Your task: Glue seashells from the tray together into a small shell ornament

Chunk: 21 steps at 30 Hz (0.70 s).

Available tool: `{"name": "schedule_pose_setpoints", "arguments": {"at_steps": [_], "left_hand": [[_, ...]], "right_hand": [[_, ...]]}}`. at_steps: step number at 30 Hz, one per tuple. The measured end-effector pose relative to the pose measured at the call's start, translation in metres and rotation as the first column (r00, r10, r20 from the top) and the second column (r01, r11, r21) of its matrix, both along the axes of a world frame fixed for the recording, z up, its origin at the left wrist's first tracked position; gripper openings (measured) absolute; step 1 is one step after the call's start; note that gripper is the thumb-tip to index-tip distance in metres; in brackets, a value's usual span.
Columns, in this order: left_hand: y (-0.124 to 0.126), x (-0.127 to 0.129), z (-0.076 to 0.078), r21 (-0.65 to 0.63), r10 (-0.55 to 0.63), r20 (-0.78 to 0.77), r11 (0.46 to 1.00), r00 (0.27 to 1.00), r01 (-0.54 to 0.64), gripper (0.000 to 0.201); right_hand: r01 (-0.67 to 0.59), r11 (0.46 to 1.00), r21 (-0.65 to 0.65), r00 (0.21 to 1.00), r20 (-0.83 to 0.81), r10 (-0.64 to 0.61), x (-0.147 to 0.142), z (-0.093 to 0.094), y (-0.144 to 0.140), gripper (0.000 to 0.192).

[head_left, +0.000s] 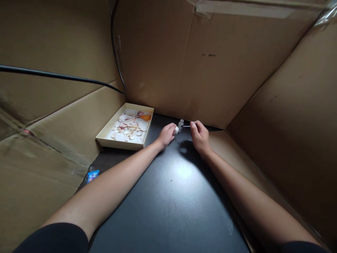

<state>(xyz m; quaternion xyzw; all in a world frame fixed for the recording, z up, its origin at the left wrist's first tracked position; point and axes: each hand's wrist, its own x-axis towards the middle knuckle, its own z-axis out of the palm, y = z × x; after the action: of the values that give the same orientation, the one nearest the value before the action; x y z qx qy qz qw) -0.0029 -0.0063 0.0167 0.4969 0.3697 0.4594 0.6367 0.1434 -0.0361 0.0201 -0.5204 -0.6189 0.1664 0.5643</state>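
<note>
My left hand is closed, pinching a small white shell at its fingertips. Facing it, my right hand grips a thin pale rod between thumb and fingers. The rod points left toward the shell; whether its tip touches anything is too small to tell. Just behind the shell stands a small translucent bottle, its lower part partly hidden. To the left of my left hand, a cream shallow box holds several white and brownish shells and an orange piece.
A blue packet lies beside my left forearm on the dark table. Cardboard walls enclose the back and both sides. A black cable crosses the upper left and meets another near the back corner.
</note>
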Motion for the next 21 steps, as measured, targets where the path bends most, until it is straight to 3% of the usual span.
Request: {"name": "schedule_pose_setpoints", "arguments": {"at_steps": [8, 14, 21], "left_hand": [[0.001, 0.001, -0.001, -0.003, -0.011, -0.028, 1.0, 1.0, 0.011, 0.02], [0.003, 0.001, -0.003, -0.001, -0.014, -0.025, 1.0, 1.0, 0.014, 0.021], [0.0, 0.001, 0.0, -0.007, -0.012, -0.019, 1.0, 1.0, 0.012, 0.021]], "right_hand": [[0.104, 0.984, -0.145, 0.966, 0.25, -0.066, 0.001, 0.046, 0.053, 0.048], [0.216, 0.974, -0.072, 0.937, 0.297, -0.186, -0.004, 0.043, 0.059, 0.049], [0.193, 0.978, -0.082, 0.937, 0.312, -0.158, -0.001, 0.033, 0.061, 0.05]]}}
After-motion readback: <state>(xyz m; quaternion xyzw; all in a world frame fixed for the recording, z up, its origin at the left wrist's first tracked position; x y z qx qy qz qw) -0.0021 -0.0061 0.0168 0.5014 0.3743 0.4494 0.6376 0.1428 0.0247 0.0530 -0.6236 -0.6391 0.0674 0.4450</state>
